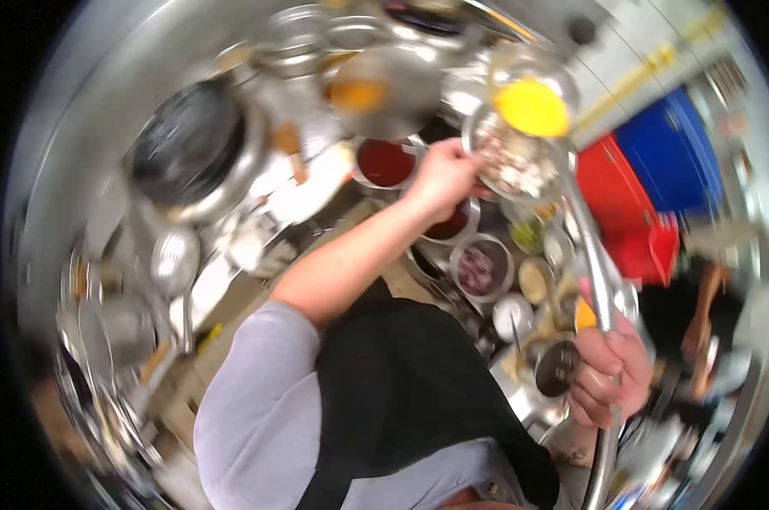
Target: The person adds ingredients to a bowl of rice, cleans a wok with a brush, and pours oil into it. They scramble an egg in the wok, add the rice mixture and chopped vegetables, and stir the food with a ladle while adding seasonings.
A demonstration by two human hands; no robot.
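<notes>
Holding bowl (468,129) and metal handle (585,229)
Curling left hand (442,180) around bowl's edge; closing right hand (610,374) fully round handle

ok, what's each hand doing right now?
Left hand: closed on the rim of the bowl of chopped pieces, fingertips blurred.
Right hand: closed, fingers wrapped around a long metal handle.

Pale tiles (604,72) are crossed by a yellow stripe (635,82).
A red container (615,200) is seen beside a blue container (666,153).
</notes>
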